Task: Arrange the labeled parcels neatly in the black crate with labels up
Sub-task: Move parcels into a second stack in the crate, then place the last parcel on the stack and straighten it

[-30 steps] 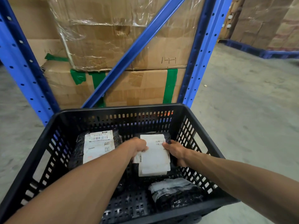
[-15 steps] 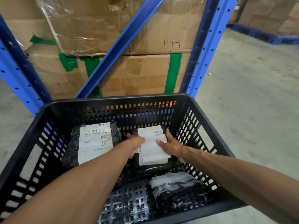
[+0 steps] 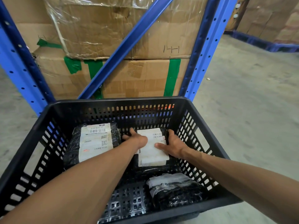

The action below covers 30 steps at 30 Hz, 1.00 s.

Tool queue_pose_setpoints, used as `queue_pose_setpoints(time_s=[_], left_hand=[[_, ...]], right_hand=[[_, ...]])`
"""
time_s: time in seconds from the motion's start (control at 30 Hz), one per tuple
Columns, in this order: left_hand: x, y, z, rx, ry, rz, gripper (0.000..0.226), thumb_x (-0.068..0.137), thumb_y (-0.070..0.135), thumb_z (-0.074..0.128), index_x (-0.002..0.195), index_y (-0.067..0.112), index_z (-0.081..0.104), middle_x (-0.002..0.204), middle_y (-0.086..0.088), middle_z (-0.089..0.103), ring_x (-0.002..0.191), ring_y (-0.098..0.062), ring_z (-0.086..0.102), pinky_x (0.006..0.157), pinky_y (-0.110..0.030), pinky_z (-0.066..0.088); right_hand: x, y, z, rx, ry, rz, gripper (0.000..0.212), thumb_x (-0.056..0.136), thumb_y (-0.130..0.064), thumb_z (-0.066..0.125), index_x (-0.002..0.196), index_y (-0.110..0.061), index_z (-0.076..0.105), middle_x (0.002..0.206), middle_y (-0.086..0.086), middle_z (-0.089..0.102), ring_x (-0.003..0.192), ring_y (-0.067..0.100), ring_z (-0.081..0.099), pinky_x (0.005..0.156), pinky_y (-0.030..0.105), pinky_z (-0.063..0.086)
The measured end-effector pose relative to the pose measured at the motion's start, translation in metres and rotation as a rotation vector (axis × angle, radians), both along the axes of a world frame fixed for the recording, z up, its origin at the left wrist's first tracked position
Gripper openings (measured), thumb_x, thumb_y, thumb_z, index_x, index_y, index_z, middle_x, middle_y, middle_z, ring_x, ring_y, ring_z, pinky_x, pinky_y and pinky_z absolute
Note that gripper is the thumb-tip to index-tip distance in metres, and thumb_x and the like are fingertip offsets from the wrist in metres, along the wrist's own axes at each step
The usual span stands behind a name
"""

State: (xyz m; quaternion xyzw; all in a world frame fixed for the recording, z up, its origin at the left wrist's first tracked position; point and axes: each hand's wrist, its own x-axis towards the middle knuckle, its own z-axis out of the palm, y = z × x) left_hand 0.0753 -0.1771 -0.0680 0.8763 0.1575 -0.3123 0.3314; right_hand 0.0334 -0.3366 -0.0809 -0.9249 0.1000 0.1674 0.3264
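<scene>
The black crate stands on the floor below me. Three black wrapped parcels lie inside. One at the back left shows its large white label up. The middle parcel, white label up, lies at the back right. My left hand grips its left edge with spread fingers, and my right hand holds its right edge with the thumb on the label. A third parcel sits at the front right, with only a strip of white showing on top.
A blue steel rack with a diagonal brace stands right behind the crate, stacked with taped cardboard boxes. Grey concrete floor runs to the right. More boxes on a blue pallet stand far right.
Both hands have slid the middle parcel slightly toward the crate's back wall and spread their fingers along its sides. The view has tilted a little.
</scene>
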Motion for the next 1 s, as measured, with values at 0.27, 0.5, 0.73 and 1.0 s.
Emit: queue_pose_setpoints(time_s=[0.27,0.5,0.73,1.0], left_hand=[[-0.016,-0.005,0.047,0.229,0.090,-0.376,0.054,0.102,0.033,0.034,0.149,0.007,0.036,0.141,-0.014,0.051,0.113,-0.028,0.057,0.109,-0.042,0.044],[-0.057,-0.004,0.037,0.025,0.619,-0.423,0.045,0.103,0.038,0.039,0.139,0.011,0.044,0.140,-0.019,0.052,0.126,-0.038,0.057,0.105,-0.051,0.046],[-0.082,-0.009,-0.015,-0.171,0.704,-0.295,0.062,0.101,0.030,0.045,0.152,0.002,0.027,0.154,-0.018,0.040,0.137,-0.034,0.050,0.102,-0.051,0.050],[-0.087,-0.011,-0.008,-0.335,0.745,-0.224,0.031,0.100,0.039,0.043,0.100,0.012,0.058,0.101,-0.007,0.065,0.103,-0.021,0.055,0.090,-0.028,0.046]], right_hand=[[-0.038,-0.002,0.059,-0.266,0.517,0.492,0.009,0.098,-0.008,0.055,0.106,-0.007,0.060,0.122,0.020,0.067,0.098,0.031,0.066,0.077,0.031,0.056],[-0.061,-0.002,0.064,-0.357,0.599,0.687,0.050,0.087,-0.018,0.074,0.134,-0.016,0.057,0.138,0.012,0.058,0.102,0.022,0.057,0.097,0.044,0.055],[-0.073,-0.009,0.057,-0.527,0.610,0.777,0.056,0.092,-0.011,0.065,0.144,-0.011,0.044,0.135,0.018,0.057,0.110,0.033,0.060,0.101,0.051,0.054],[-0.074,-0.018,0.067,-0.413,0.586,0.700,0.043,0.093,-0.023,0.068,0.133,-0.011,0.057,0.131,0.016,0.064,0.120,0.036,0.062,0.102,0.052,0.054]])
